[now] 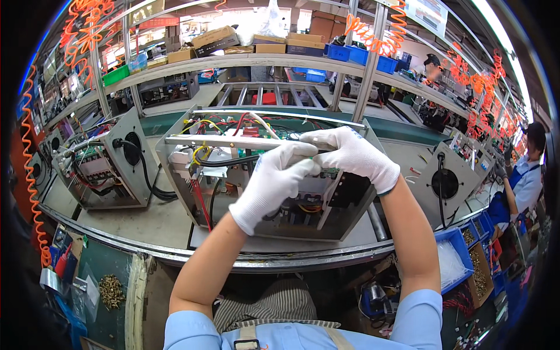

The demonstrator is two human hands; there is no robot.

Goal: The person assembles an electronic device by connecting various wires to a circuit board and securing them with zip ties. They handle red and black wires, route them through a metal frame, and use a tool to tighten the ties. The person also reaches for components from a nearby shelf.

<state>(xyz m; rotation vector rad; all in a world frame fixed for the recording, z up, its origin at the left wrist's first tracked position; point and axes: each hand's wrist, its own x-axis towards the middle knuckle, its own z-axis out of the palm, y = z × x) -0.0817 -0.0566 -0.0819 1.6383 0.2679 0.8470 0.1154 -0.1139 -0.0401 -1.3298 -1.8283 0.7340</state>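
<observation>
An open metal machine housing (256, 230) stands in front of me, with wires, circuit boards and dark parts inside. Both my hands wear white gloves and meet over its top rail. My left hand (280, 178) has its fingers bent in a pinch near the rail. Beside it my right hand (350, 154) reaches in from the right, its fingertips pressed together close to the left ones. Whatever lies between the fingertips is too small or hidden to name. Red and white wires (256, 122) rise just behind the left hand, and a thick black cable (227, 161) runs along the housing's left part.
Similar housings stand at left (111, 163) and right (452, 181). Below left, a green mat (99, 315) bears a heap of brass-coloured fasteners (111, 291). Blue bins (452, 259) sit at lower right. Orange coiled hoses (29, 175) hang around. A co-worker (522, 181) stands at far right.
</observation>
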